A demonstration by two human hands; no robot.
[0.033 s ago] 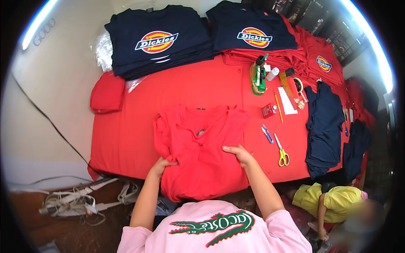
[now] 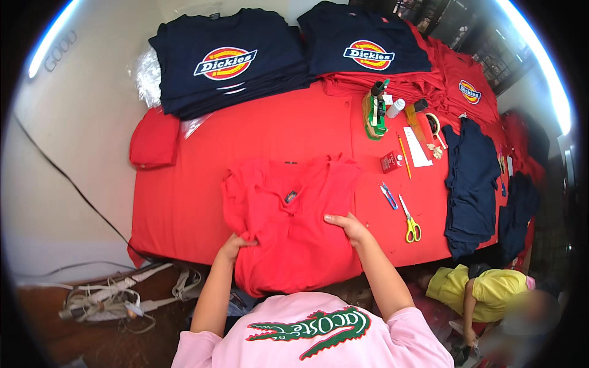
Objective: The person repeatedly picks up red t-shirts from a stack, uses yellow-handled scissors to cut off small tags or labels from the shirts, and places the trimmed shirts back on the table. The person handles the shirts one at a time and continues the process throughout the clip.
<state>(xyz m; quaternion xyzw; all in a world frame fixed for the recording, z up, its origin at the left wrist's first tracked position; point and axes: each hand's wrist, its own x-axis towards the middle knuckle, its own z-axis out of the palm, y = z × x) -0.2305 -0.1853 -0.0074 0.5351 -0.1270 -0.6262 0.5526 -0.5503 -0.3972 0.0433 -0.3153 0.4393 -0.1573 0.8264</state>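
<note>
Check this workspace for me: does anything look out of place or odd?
Yes, perhaps the pale cables at the lower left: they lie in a loose tangle, while the far navy shirts on the red table are stacked. I see no spill.

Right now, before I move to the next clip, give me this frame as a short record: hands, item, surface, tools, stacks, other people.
Left hand: gripping the left side of the item
Right hand: gripping its right side, thumb on top
Item: rumpled red garment, neckline toward the far side
Surface: red-covered table
Tools: yellow-handled scissors, blue snips, yellow pencil
Far-left stack: dark shirts
Other people: person in yellow, lower right
</note>
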